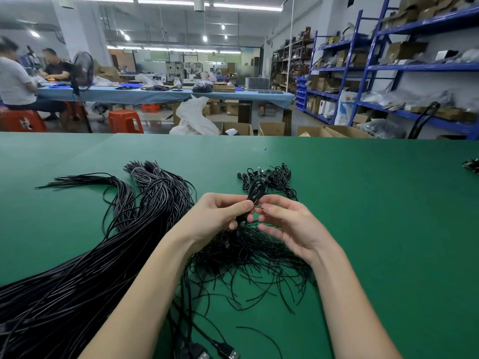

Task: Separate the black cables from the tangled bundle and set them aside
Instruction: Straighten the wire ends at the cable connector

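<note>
A folded black cable stands up between my hands, above the green table. My left hand pinches it between thumb and fingers. My right hand touches a thin strand at the cable with thumb and forefinger, its other fingers spread. Under both hands lies a tangle of thin black strands. A big bundle of long black cables stretches from the lower left up to tied ends at the middle left. Behind my hands sits a small pile of coiled black cables.
USB plugs lie at the near edge. Another small black cable bunch sits at the table's far right. Beyond the table are cardboard boxes, orange stools, blue shelving and two seated people at a far blue table.
</note>
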`<state>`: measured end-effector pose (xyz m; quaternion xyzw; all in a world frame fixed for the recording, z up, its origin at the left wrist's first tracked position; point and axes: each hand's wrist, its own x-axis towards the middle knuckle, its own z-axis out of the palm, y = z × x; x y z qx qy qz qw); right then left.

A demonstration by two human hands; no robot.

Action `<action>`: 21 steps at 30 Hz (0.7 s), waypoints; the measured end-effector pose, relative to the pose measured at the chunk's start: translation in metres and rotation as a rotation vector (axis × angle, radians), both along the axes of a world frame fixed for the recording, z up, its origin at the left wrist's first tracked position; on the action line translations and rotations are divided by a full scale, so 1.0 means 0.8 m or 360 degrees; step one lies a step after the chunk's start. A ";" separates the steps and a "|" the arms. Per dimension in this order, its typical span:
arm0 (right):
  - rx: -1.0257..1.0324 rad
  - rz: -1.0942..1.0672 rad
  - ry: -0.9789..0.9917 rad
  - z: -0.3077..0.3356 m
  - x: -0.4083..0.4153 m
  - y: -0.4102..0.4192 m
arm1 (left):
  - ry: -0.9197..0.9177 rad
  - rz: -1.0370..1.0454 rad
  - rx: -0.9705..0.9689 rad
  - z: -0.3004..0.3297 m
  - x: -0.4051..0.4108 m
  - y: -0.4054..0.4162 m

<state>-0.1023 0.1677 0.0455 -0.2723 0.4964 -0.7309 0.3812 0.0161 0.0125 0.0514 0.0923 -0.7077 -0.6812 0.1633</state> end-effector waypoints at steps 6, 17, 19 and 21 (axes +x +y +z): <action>0.0067 -0.0597 0.1317 -0.011 0.007 -0.014 | -0.0093 0.0066 0.0648 0.004 -0.002 0.002; 0.0055 -0.0759 0.1964 -0.019 -0.003 -0.007 | -0.0195 0.0063 0.0502 0.010 0.002 0.009; 0.0116 -0.0796 0.2013 -0.022 -0.001 -0.011 | -0.0219 0.0118 0.0264 0.011 0.002 0.010; 0.0136 -0.0854 0.2038 -0.026 0.002 -0.016 | -0.0204 0.0163 0.0074 0.012 0.001 0.011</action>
